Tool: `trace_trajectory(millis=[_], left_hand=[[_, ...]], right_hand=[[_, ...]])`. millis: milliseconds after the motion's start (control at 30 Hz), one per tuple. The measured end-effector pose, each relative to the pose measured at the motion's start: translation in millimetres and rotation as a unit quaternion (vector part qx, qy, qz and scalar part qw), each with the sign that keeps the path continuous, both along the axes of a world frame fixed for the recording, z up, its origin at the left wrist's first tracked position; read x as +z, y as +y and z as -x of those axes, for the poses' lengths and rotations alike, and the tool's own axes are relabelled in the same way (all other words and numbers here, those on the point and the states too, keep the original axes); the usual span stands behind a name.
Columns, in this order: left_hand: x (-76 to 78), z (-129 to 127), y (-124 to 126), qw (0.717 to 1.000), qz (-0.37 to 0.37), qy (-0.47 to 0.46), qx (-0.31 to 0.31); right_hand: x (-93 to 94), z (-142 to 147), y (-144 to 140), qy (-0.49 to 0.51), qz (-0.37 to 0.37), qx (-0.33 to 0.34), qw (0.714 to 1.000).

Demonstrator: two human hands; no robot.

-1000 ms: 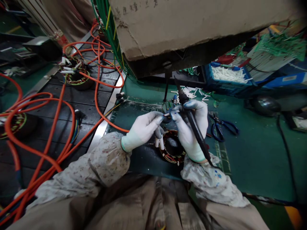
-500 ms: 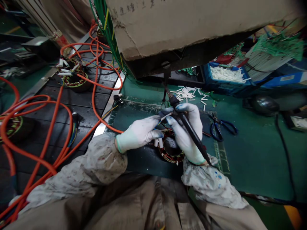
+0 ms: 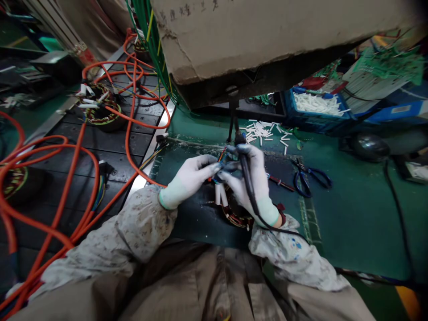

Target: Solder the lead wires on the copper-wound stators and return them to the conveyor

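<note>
White knit gloves with green cuffs, mottled grey paint-flecked sleeves, tan trousers

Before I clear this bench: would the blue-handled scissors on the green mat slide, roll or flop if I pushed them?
The scissors lie flat with handles spread, so they would likely slide rather than roll. They look like rigid metal, probably not floppy. The green mat looks slightly grippy, so expect some drag.

Both gloved hands met over the stator on the dark mat. Right hand gripped the black soldering iron; left hand pinched the coloured wire ends. Blue-handled scissors lay just right, orange cables left.
</note>
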State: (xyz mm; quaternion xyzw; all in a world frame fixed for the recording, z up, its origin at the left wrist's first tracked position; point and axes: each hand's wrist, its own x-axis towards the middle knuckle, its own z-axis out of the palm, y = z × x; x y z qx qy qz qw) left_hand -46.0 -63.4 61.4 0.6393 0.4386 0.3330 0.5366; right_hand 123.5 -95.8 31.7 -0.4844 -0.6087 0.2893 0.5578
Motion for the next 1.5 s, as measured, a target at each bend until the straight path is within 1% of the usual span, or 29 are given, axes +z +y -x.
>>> trace_trajectory(millis=[67,100,200,267,300,433,533,600,667,733,767,833,900,967,1000,1033,1100,1200,1267,1300,1400,1467,1500], left_hand=[[1.4,-1,0,1.0,0.012,-0.003,0.004],[2.1,-2,0,1.0,0.016,-0.007,0.006],[3.6,-3,0,1.0,0.019,-0.009,0.013],[3.4,-3,0,1.0,0.02,-0.006,0.017],[3.0,-3,0,1.0,0.023,-0.007,0.017],[0.3,-2,1,0.999,0.04,-0.031,0.009],[-2.6,-1,2,0.997,0.063,-0.041,0.012],[-7.1,-2,3,0.997,0.059,-0.025,0.031],[-16.1,-6,5,0.998,0.015,0.013,0.066],[-30.1,-13,9,0.991,-0.051,0.057,0.113],[-38.3,-17,11,0.985,-0.08,0.071,0.136],[-55.1,-28,16,0.974,-0.128,0.086,0.164],[-69.9,-40,22,0.964,-0.192,0.079,0.165],[-80.8,-52,28,0.946,-0.282,0.053,0.151],[-84.7,-58,31,0.934,-0.324,0.038,0.145],[-87.5,-63,34,0.922,-0.358,0.026,0.144],[-90.2,-69,40,0.903,-0.401,0.012,0.155],[-88.9,-68,44,0.889,-0.42,0.018,0.178],[-86.4,-62,44,0.894,-0.405,0.035,0.187],[-85.2,-60,44,0.901,-0.389,0.05,0.186],[-83.9,-53,41,0.924,-0.339,0.091,0.155],[-84.6,-51,40,0.93,-0.33,0.101,0.128],[-85.0,-51,40,0.929,-0.333,0.101,0.123]], right_hand=[[3.0,-6,-3,-0.003,-0.032,-0.046,0.998],[5.0,-8,-4,-0.02,-0.056,-0.06,0.996],[11.9,-10,-4,-0.112,-0.144,-0.065,0.981],[16.0,-9,1,-0.173,-0.175,-0.068,0.967],[17.5,-10,4,-0.205,-0.174,-0.072,0.96],[21.1,-16,16,-0.318,-0.127,-0.07,0.937],[22.7,-20,17,-0.358,-0.111,-0.055,0.925],[21.5,-19,14,-0.378,-0.102,-0.036,0.92],[16.3,-20,11,-0.383,-0.097,-0.021,0.918],[7.2,-26,10,-0.363,-0.106,-0.032,0.925],[1.8,-33,11,-0.342,-0.111,-0.05,0.932],[-9.5,-55,14,-0.286,-0.101,-0.113,0.946],[-20.4,-86,19,-0.228,-0.06,-0.196,0.952],[-30.1,-117,26,-0.192,-0.019,-0.273,0.943],[-34.1,-129,30,-0.188,-0.007,-0.294,0.937],[-37.1,-138,34,-0.193,-0.001,-0.301,0.934],[-39.5,-148,43,-0.211,0.002,-0.287,0.934],[-32.6,-143,52,-0.211,0.006,-0.28,0.936],[-23.4,-128,50,-0.197,0.006,-0.282,0.939],[-18.9,-117,46,-0.19,0.006,-0.269,0.944],[-10.8,-79,27,-0.197,0.021,-0.172,0.965],[-10.0,-57,16,-0.23,0.026,-0.113,0.966],[-10.1,-49,14,-0.242,0.02,-0.094,0.966]])
